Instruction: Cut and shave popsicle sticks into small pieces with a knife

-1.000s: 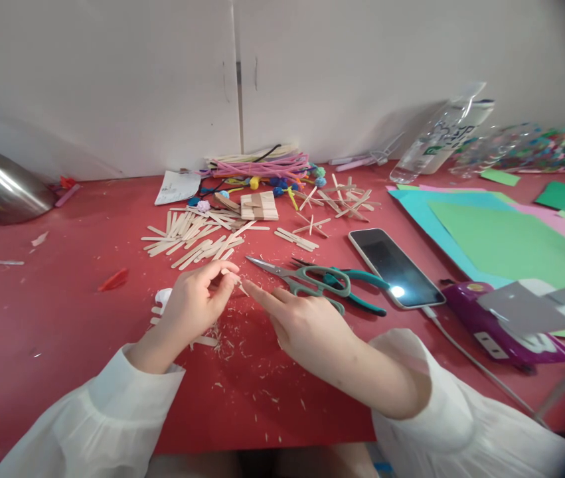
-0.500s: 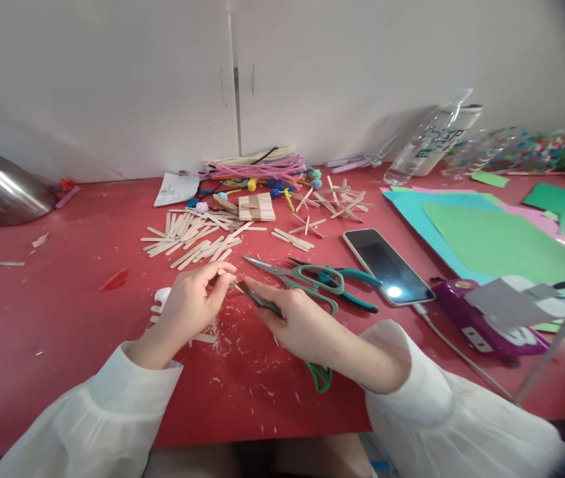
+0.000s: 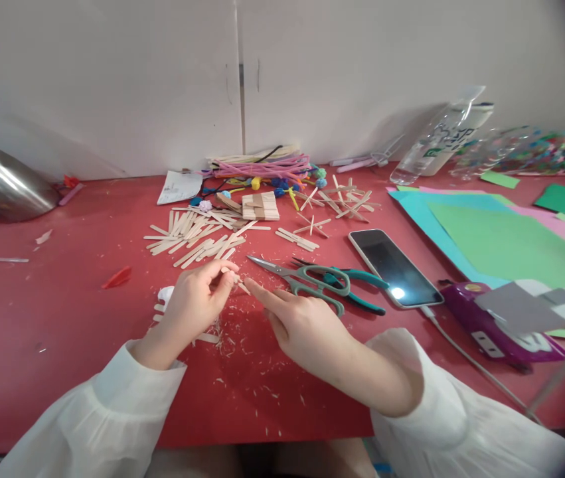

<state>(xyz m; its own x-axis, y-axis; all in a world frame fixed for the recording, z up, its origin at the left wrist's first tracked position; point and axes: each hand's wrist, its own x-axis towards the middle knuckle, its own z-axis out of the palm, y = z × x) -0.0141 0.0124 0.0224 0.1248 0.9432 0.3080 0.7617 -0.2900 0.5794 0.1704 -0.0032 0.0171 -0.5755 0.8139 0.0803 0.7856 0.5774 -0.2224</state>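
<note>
My left hand (image 3: 201,292) is closed, with thumb and forefinger pinching a thin wooden craft stick (image 3: 243,288) whose tip points to the right. Beside the stick, my right hand (image 3: 302,318) has its forefinger stretched out to the stick's end. Its other fingers are curled under, and whatever they hold is hidden beneath the hand. Wood shavings (image 3: 220,332) lie scattered on the red table under both hands. Just beyond my right hand are grey-green-handled scissors (image 3: 307,282) and teal-handled pliers (image 3: 362,292).
A pile of craft sticks (image 3: 195,234) lies ahead, near a banded stick bundle (image 3: 261,206) and crossed-stick pieces (image 3: 346,199). To the right are a phone (image 3: 394,265) on a cable, a purple glue gun or similar device (image 3: 496,328), coloured paper (image 3: 491,239) and a bottle (image 3: 426,143). A metal flask (image 3: 3,179) lies left.
The dark blade and green loop seen at my right hand are no longer visible. My right forefinger has straightened towards the stick. My left hand keeps its pinch; the view has shifted slightly.
</note>
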